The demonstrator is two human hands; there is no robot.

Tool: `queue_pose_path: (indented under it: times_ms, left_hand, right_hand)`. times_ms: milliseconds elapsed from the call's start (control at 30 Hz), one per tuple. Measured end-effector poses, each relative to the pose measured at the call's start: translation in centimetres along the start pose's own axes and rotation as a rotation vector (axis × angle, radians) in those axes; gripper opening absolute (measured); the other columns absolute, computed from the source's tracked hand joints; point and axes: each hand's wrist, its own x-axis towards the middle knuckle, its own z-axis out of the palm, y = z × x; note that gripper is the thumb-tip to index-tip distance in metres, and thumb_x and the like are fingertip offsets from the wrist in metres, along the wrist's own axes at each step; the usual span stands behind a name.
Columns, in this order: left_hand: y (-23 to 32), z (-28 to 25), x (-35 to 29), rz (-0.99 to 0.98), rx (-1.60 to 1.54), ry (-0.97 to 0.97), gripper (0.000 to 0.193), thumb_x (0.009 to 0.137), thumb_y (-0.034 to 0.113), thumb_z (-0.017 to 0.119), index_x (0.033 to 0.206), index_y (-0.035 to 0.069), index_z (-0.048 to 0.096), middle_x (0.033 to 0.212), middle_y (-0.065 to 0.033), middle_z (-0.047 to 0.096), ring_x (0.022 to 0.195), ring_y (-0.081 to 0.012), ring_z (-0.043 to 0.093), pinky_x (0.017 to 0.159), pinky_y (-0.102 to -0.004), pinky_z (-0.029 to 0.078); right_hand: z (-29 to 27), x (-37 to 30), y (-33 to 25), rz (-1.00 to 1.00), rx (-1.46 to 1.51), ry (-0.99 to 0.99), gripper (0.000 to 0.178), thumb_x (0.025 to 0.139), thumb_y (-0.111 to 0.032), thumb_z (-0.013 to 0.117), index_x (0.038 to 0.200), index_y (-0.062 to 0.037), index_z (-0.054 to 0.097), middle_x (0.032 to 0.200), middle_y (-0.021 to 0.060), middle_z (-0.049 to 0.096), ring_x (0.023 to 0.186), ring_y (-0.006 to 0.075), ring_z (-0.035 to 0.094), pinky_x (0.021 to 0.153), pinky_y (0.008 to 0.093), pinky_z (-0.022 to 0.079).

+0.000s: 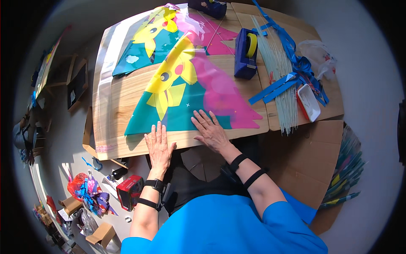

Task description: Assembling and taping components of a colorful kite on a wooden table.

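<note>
A thin triangular sheet, teal and pink with a yellow cartoon animal printed on it, lies in front of me on the wooden table. It looks like a kite sail. My left hand rests at its lower edge with fingers stretched out. Flat on the teal part, near the pink, lies my right hand with its fingers spread. Neither hand holds anything. Farther back, a similar printed sheet lies partly folded and shiny, its far end overlapping more pink material.
Right of the sheet stands a dark blue tape dispenser with yellow tape. Beyond it lie thin pale rods, blue ribbon, a red-and-white tray and a clear bag. Clear plastic covers the table's left side. A cardboard box stands right.
</note>
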Motion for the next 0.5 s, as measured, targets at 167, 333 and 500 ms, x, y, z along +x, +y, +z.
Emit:
queue_pose_path:
  times_ms: [167, 333, 500]
  left_hand:
    - [2.7, -0.6, -2.2, -0.07, 0.004, -0.009, 0.086, 0.085, 0.045, 0.062, 0.151, 0.009, 0.021, 0.16, -0.0083, 0.011, 0.147, -0.0291, 0.006, 0.117, -0.0551, -0.001]
    - [1.2, -0.8, -0.6, -0.061, -0.023, -0.06, 0.092, 0.084, 0.05, 0.061, 0.152, 0.008, 0.016, 0.16, -0.0097, 0.005, 0.148, -0.0304, 0.0, 0.118, -0.051, -0.002]
    - [1.2, -1.4, -0.3, -0.04, -0.075, -0.067, 0.095, 0.081, 0.048, 0.065, 0.15, 0.004, 0.017, 0.16, -0.0126, 0.007, 0.147, -0.0326, 0.0, 0.117, -0.0526, -0.004]
  right_hand:
    - [-1.2, 0.2, 3.8, 0.051, -0.072, -0.005, 0.073, 0.09, -0.048, 0.05, 0.149, -0.0127, 0.027, 0.158, 0.0087, 0.019, 0.146, 0.026, 0.014, 0.119, 0.0459, 0.009]
    - [-2.0, -2.7, 5.8, 0.331, -0.116, 0.015, 0.073, 0.094, -0.051, 0.043, 0.151, -0.0113, 0.023, 0.159, 0.0099, 0.013, 0.147, 0.0258, 0.008, 0.119, 0.0465, 0.005]
    - [-3.4, -1.8, 7.7, 0.35, -0.054, 0.314, 0.058, 0.093, -0.028, 0.056, 0.142, -0.0044, 0.038, 0.148, 0.0171, 0.036, 0.138, 0.0325, 0.033, 0.113, 0.0463, 0.027]
